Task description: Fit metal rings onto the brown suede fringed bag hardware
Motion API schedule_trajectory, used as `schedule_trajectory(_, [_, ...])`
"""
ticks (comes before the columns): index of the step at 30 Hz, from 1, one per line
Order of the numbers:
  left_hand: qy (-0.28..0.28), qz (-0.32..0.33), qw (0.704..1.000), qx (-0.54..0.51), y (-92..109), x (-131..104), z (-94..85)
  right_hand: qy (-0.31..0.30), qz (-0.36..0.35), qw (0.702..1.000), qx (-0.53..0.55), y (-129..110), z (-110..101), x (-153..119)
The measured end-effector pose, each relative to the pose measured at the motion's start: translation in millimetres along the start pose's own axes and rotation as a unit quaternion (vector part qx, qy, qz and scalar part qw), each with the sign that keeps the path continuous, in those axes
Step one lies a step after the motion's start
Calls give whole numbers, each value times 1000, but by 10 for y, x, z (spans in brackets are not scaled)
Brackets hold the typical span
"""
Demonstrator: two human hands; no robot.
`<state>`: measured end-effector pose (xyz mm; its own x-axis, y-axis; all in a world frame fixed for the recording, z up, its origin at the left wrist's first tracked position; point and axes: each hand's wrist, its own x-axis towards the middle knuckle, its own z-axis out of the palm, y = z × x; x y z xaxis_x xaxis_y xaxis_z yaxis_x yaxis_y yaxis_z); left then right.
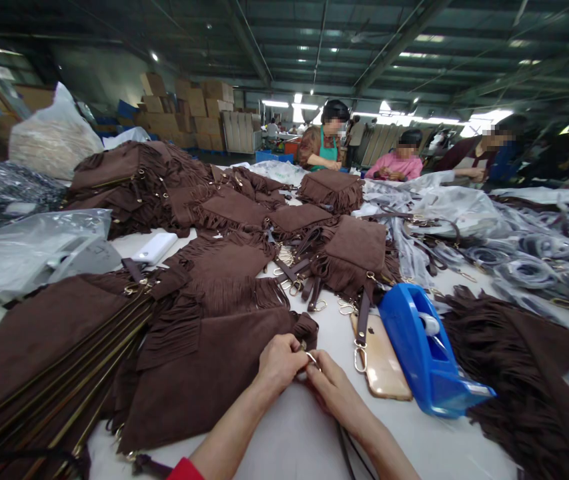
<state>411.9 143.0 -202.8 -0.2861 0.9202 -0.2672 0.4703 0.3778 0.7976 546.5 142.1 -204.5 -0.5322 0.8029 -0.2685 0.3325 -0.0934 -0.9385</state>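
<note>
My left hand [278, 362] and right hand [333, 389] are pinched shut on a small metal ring [310, 357] at the corner of the brown bag [204, 373] lying on the bench [294, 433]. The bag feels soft and floppy, so I hold the hard ring. Farther off sits a blue tape holder [427, 353].

no readable text, labels or numbers anywhere

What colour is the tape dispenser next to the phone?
Bright blue. The tape dispenser shows clearly in the head view, right of the phone on the table.
</note>
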Motion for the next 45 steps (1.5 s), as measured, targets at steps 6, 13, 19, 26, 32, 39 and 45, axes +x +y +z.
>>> schedule_trajectory(6, [5, 5, 1000, -7, -44, 16, 15, 62, -39, 948, -309, -34, 109, -57])
schedule_trajectory(13, [-14, 42, 997, -61, -133, 50, -6, 77, -21, 915, -395, -35, 173, -20])
schedule_trajectory(19, [-30, 80, 989, -117, -146, 3, -84, 92, -18, 902, -422, -89, 161, 60])
schedule_trajectory(26, [-33, 88, 979, -179, -147, -35, -104, 95, -7, 896, -433, -165, 201, 135])
schedule_trajectory(32, [-29, 90, 969, -227, -178, -60, -73, 76, -13, 898, -433, -183, 194, 145])
schedule_trajectory(39, [-15, 96, 968, -230, -220, -52, -40, 51, -20, 894, -444, -186, 147, 165])
schedule_trajectory(45, [-8, 105, 971, -214, -249, -59, -37, 43, -40, 891, -450, -148, 160, 152])
